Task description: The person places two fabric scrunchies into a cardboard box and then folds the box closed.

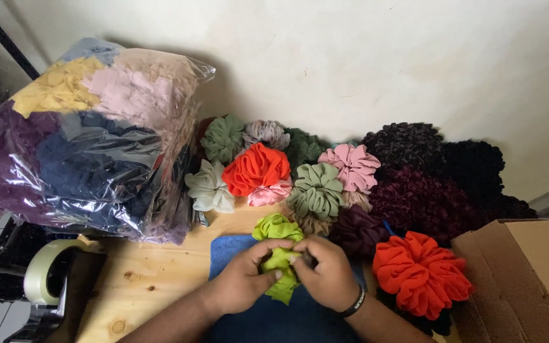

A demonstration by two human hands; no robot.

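Where the wooden table (154,279) meets the pale wall, the biggest thing is a clear plastic bag (90,140) stuffed with fabric in yellow, pink, navy and purple, slumped at the far left. Next in bulk is the heap of dark scrunchies (440,178), maroon and near black, piled against the wall on the right, and below it the open cardboard box (528,279) at the table's right edge. Between bag and dark heap lies a cluster of lighter scrunchies: an orange one (257,168), a sage green one (316,190), a pink one (352,165), a pale mint one (210,187). A larger red-orange scrunchie (420,273) sits alone, just beside the box. A blue cloth (268,317) is spread on the wood under the person's forearms. At the lower left stands a tape dispenser (49,279) with its roll.

Over the blue cloth, both hands meet on a lime green scrunchie (279,254). The left hand (246,279) grips its lower part, thumb and fingers closed on the fabric. The right hand (328,273), a black band at its wrist, pinches the same piece from the other side, fingers curled in tight. The upper ruffle of the scrunchie stands free above the knuckles, close to the sage green one.
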